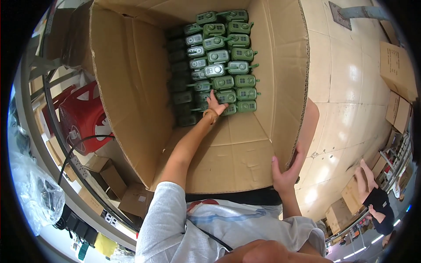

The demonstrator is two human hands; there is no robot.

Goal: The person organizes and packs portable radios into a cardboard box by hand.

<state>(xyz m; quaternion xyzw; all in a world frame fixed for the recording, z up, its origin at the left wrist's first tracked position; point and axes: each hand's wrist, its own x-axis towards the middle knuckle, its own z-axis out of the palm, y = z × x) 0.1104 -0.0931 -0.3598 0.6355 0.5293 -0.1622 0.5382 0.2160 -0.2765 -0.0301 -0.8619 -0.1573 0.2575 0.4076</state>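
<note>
A large open cardboard box stands in front of me. Inside it, at the far end, several small green rounded devices lie packed in rows. Each has a round knob, a small grid panel and a strap; a few have silvery faces. My left hand reaches into the box with its fingers spread, touching the devices in the nearest rows. My right hand grips the box's right wall near its front corner, thumb on the inner side and the other fingers partly hidden outside.
To the left, a red plastic chair or stool stands behind a curved metal frame, near clear plastic wrap. At right, brown cartons sit along the tiled floor. Another person is at the lower right.
</note>
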